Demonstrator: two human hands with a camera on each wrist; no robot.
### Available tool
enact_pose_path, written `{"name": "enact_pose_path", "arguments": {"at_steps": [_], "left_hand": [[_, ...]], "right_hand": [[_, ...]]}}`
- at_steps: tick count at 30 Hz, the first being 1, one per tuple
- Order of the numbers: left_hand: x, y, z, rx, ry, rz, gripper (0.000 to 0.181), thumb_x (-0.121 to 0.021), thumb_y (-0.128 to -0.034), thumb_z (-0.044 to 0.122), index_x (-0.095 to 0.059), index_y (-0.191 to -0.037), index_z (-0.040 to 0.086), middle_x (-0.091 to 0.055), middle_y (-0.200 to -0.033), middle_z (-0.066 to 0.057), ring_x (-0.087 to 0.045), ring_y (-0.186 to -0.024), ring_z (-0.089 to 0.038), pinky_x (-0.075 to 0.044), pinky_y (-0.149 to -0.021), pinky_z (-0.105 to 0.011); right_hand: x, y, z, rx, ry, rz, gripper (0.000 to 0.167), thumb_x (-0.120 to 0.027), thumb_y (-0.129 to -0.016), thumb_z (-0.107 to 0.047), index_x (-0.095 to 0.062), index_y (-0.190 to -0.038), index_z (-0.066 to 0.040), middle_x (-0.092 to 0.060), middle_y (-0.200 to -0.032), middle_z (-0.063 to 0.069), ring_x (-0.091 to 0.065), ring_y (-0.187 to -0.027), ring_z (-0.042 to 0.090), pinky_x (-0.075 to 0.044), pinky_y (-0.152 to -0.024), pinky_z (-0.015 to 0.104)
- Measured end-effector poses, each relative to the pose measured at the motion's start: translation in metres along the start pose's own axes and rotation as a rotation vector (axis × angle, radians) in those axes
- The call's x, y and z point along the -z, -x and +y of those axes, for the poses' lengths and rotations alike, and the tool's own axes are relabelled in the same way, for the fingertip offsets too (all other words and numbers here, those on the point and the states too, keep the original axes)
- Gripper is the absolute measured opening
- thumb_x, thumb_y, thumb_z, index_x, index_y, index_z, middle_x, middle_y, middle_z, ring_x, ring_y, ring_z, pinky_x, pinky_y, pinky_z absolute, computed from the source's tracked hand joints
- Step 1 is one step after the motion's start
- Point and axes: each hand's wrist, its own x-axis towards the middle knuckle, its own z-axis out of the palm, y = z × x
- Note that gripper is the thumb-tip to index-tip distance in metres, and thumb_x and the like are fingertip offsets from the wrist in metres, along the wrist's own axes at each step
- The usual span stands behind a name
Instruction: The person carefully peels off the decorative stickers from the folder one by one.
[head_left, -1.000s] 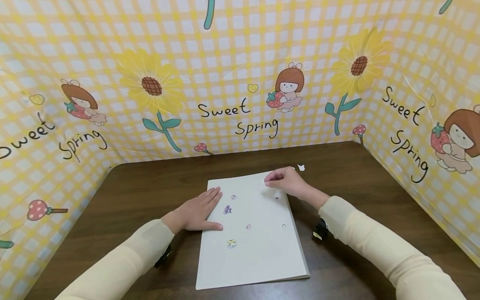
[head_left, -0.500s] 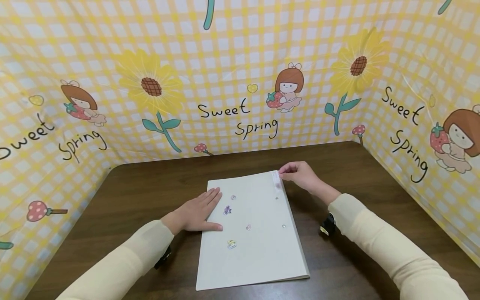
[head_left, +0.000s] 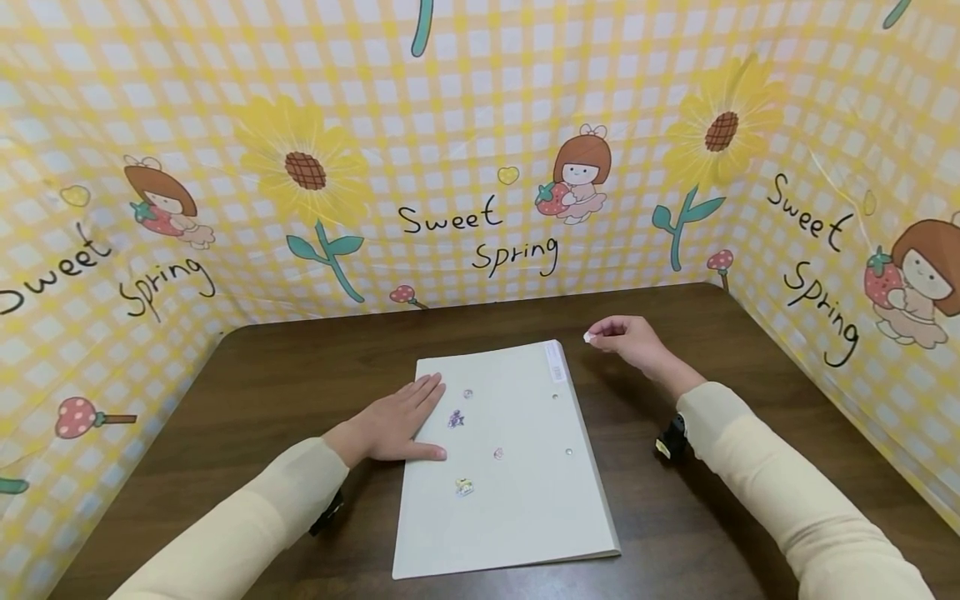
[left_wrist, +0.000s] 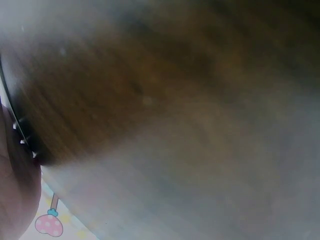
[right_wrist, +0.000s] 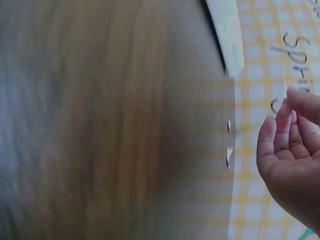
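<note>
On the brown bench (head_left: 300, 358) before checked cloth (head_left: 450, 108), left hand (head_left: 393, 423) lies fingers straight on a folder (head_left: 517, 508); right hand (head_left: 628, 342) curls, grip unclear.

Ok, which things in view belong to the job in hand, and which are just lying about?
Likely part of the job:
white folder, with the left hand on it
purple sticker and yellow sticker on the folder
pale strip at its far right corner

Probably just about:
white scraps on the table, near the right hand
patterned cloth behind
</note>
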Motion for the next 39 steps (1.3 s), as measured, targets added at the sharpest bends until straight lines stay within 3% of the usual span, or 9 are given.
{"name": "enact_pose_path", "arguments": {"at_steps": [7, 17, 22, 28, 35, 39], "left_hand": [[0.001, 0.0, 0.0, 0.004, 0.011, -0.004, 0.114, -0.032, -0.0794, 0.087, -0.008, -0.156, 0.006, -0.002, -0.162, -0.011, -0.002, -0.148, -0.025, -0.014, -0.116, -0.04], [0.0, -0.001, -0.001, 0.005, 0.003, -0.007, 0.115, -0.03, -0.0784, 0.088, -0.007, -0.156, 0.006, -0.001, -0.162, -0.01, -0.001, -0.148, -0.024, -0.013, -0.116, -0.039], [0.003, 0.0, 0.0, -0.002, 0.001, 0.003, 0.114, -0.031, -0.0793, 0.087, -0.01, -0.156, 0.005, -0.003, -0.162, -0.012, -0.004, -0.147, -0.026, -0.014, -0.116, -0.04], [0.004, 0.002, 0.001, 0.002, 0.01, -0.004, 0.115, -0.03, -0.0782, 0.088, -0.01, -0.156, 0.005, -0.004, -0.162, -0.012, -0.004, -0.147, -0.026, -0.015, -0.116, -0.041], [0.004, 0.002, 0.002, 0.005, 0.008, -0.005, 0.115, -0.029, -0.0779, 0.088, -0.01, -0.156, 0.005, -0.003, -0.162, -0.011, -0.004, -0.147, -0.026, -0.015, -0.116, -0.041], [0.004, 0.002, 0.003, 0.007, 0.013, -0.007, 0.115, -0.03, -0.0779, 0.088, -0.01, -0.156, 0.006, -0.003, -0.162, -0.011, -0.004, -0.147, -0.026, -0.015, -0.116, -0.041]], "right_hand": [[0.018, -0.006, 0.009, -0.018, -0.018, 0.038, 0.029, -0.067, -0.092, -0.006, -0.061, -0.113, 0.013, -0.066, -0.095, 0.01, -0.063, -0.094, 0.03, -0.053, -0.084, 0.037], [0.038, -0.015, 0.024, -0.064, 0.022, 0.066, 0.03, -0.066, -0.094, -0.009, -0.059, -0.116, 0.011, -0.064, -0.1, 0.011, -0.06, -0.094, 0.021, -0.051, -0.087, 0.035], [0.043, -0.021, 0.031, -0.093, 0.012, 0.07, 0.03, -0.064, -0.094, -0.007, -0.058, -0.117, 0.011, -0.064, -0.101, 0.011, -0.06, -0.096, 0.022, -0.051, -0.086, 0.032], [0.046, -0.021, 0.033, -0.073, 0.002, 0.036, 0.026, -0.067, -0.093, -0.012, -0.062, -0.11, 0.007, -0.064, -0.099, 0.009, -0.06, -0.09, 0.018, -0.051, -0.077, 0.027], [0.048, -0.025, 0.04, -0.053, 0.035, 0.034, 0.021, -0.071, -0.089, -0.011, -0.065, -0.099, 0.006, -0.065, -0.093, 0.012, -0.06, -0.083, 0.017, -0.05, -0.074, 0.028], [0.045, -0.027, 0.042, -0.051, 0.092, 0.055, 0.019, -0.068, -0.09, -0.008, -0.065, -0.1, 0.007, -0.065, -0.093, 0.012, -0.058, -0.082, 0.018, -0.049, -0.072, 0.028]]}}
